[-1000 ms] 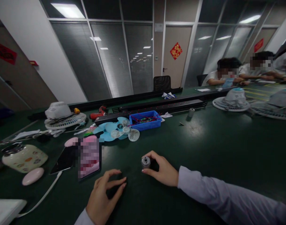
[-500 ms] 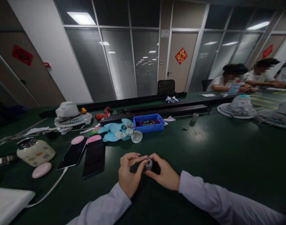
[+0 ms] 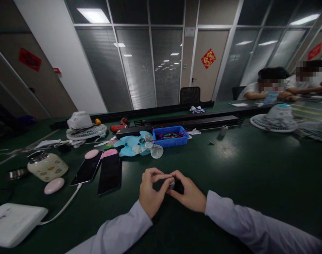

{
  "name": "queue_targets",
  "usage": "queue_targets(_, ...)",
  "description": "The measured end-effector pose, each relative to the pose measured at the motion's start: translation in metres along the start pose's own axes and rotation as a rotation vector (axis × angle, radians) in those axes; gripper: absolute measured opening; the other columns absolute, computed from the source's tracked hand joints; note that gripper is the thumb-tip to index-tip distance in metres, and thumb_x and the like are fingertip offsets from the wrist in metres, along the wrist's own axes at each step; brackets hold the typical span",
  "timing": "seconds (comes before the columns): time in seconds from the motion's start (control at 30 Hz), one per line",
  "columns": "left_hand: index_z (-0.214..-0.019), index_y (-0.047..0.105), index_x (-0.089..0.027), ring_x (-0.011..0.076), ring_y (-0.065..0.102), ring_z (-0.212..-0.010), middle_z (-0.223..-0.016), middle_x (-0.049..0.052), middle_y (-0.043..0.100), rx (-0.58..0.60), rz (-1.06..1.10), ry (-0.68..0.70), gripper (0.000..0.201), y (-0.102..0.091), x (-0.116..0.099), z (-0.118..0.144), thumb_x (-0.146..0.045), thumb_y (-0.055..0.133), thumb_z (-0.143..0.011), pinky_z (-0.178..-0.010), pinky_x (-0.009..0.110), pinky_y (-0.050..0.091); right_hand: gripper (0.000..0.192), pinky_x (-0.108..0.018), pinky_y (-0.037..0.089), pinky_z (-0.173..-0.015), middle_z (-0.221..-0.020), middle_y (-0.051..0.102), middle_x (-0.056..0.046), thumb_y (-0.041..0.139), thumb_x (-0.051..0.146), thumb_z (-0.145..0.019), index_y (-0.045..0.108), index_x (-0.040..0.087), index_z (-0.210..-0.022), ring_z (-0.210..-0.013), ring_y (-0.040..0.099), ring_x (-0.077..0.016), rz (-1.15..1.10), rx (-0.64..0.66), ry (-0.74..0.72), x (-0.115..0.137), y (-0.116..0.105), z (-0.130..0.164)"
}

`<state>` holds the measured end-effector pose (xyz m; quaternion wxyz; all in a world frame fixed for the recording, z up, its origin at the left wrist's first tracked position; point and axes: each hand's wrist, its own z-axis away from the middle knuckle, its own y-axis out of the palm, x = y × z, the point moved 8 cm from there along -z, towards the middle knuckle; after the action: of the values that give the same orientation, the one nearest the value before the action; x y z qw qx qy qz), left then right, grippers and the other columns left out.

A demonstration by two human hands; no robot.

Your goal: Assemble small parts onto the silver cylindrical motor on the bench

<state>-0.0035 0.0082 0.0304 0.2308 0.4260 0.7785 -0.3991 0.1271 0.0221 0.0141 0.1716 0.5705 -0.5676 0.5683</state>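
A small metal motor [image 3: 172, 185], a short grey cylinder, is held upright just over the green table in front of me. My right hand [image 3: 189, 194] is closed round its right side, forefinger behind and thumb in front. From the left, the bent fingers of my left hand [image 3: 153, 192] meet at the motor's top, thumb and forefinger pressed to its upper edge. They cover most of the top face; whether a tiny part is also pinched there I cannot make out.
Beyond my hands are blue fan blades [image 3: 131, 145], a blue bin [image 3: 174, 141] of wires and another metal cylinder [image 3: 223, 130]. At left lie two phones [image 3: 110, 176], a cream jar [image 3: 48, 166] and a white box [image 3: 18, 224]. Fan housings [image 3: 273, 121] and people [image 3: 273, 84] are at right.
The view has shifted slightly, so everything appears a little farther right. My left thumb and fingers have closed over the motor's top, which showed its face and holes before.
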Motion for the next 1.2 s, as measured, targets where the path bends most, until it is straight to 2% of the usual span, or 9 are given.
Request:
queue_targets(0.2,-0.109,0.055,-0.02,0.023,0.064,-0.104,-0.106,0.008,0.07,0.067,-0.034,0.034,0.024,-0.001,-0.004,0.001,-0.024,0.062,-0.086,-0.092,0.041,0.045,0.025,-0.032,0.048,-0.077,-0.092,0.063,-0.002,0.068,0.02,-0.08,0.054,0.021,-0.101,-0.085,0.061,-0.0186,0.007,0.008,0.003,0.0,0.0,0.0)
queue_targets(0.33,-0.131,0.045,-0.018,0.0336,0.042,-0.132,-0.135,0.016,0.055,-0.047,-0.377,0.135,0.046,-0.03,-0.004,-0.012,-0.025,0.056,-0.087,-0.104,0.053,0.029,0.027,-0.035,0.048,-0.085,-0.099,0.065,-0.002,0.069,0.022,-0.08,0.055,0.021,-0.104,-0.093,0.062,-0.0198,0.004,0.017,0.024,0.001,0.0,-0.001)
queue_targets(0.47,-0.131,0.051,-0.014,0.0488,0.034,-0.133,-0.147,0.023,0.039,-0.152,-0.832,0.045,0.051,-0.056,0.028,-0.028,-0.031,0.056,-0.084,-0.103,0.065,0.021,0.03,-0.037,0.048,-0.086,-0.102,0.066,-0.003,0.07,0.024,-0.08,0.055,0.022,-0.106,-0.095,0.062,-0.0209,0.01,0.035,0.075,0.0,0.0,0.0)
queue_targets(0.6,-0.13,0.054,-0.008,0.0562,0.049,-0.116,-0.142,0.033,0.039,-0.13,-0.953,-0.048,0.058,-0.066,0.06,-0.038,-0.041,0.06,-0.082,-0.094,0.073,0.023,0.03,-0.038,0.048,-0.087,-0.103,0.066,-0.003,0.069,0.024,-0.081,0.055,0.022,-0.106,-0.096,0.062,-0.0212,0.011,0.042,0.081,0.0,-0.001,0.0)
queue_targets(0.73,-0.131,0.052,-0.009,0.0508,0.05,-0.121,-0.142,0.031,0.042,-0.113,-0.916,0.019,0.049,-0.063,0.054,-0.048,-0.032,0.053,-0.089,-0.097,0.071,0.023,0.029,-0.038,0.048,-0.088,-0.103,0.066,-0.003,0.069,0.025,-0.081,0.055,0.022,-0.106,-0.097,0.062,-0.0212,0.018,0.038,0.078,-0.001,-0.001,0.0)
queue_targets(0.87,-0.129,0.051,-0.017,0.0272,0.051,-0.128,-0.14,0.016,0.053,-0.093,-0.721,0.281,0.036,-0.043,0.006,-0.038,-0.017,0.042,-0.094,-0.111,0.05,0.021,0.029,-0.037,0.048,-0.086,-0.101,0.065,-0.003,0.069,0.025,-0.081,0.055,0.021,-0.106,-0.095,0.062,-0.0208,0.024,0.026,0.04,-0.002,0.0,0.0)
queue_targets(0.97,-0.131,0.049,-0.019,0.0225,0.052,-0.127,-0.136,0.013,0.057,0.078,-0.458,0.445,0.038,-0.014,-0.027,-0.016,-0.019,0.048,-0.094,-0.11,0.045,0.026,0.027,-0.036,0.048,-0.084,-0.098,0.065,-0.003,0.068,0.022,-0.081,0.053,0.021,-0.104,-0.091,0.062,-0.02,0.024,0.011,-0.01,-0.001,0.001,0.0)
queue_targets(1.1,-0.123,0.059,-0.025,0.0221,0.057,-0.123,-0.128,0.005,0.064,0.331,-0.182,0.312,0.031,0.013,-0.026,-0.003,-0.019,0.048,-0.095,-0.107,0.046,0.032,0.03,-0.035,0.048,-0.087,-0.105,0.063,-0.004,0.067,0.022,-0.082,0.051,0.021,-0.107,-0.097,0.061,-0.0203,0.021,0.007,-0.024,-0.002,0.002,-0.001)
queue_targets(1.2,-0.118,0.064,-0.028,0.0213,0.061,-0.116,-0.121,0.001,0.069,0.362,-0.112,0.203,0.029,0.013,-0.019,-0.006,-0.018,0.05,-0.094,-0.102,0.045,0.039,0.029,-0.035,0.047,-0.09,-0.108,0.063,-0.004,0.067,0.021,-0.082,0.052,0.021,-0.107,-0.101,0.06,-0.02,0.014,0.019,-0.033,0.0,0.003,0.0)
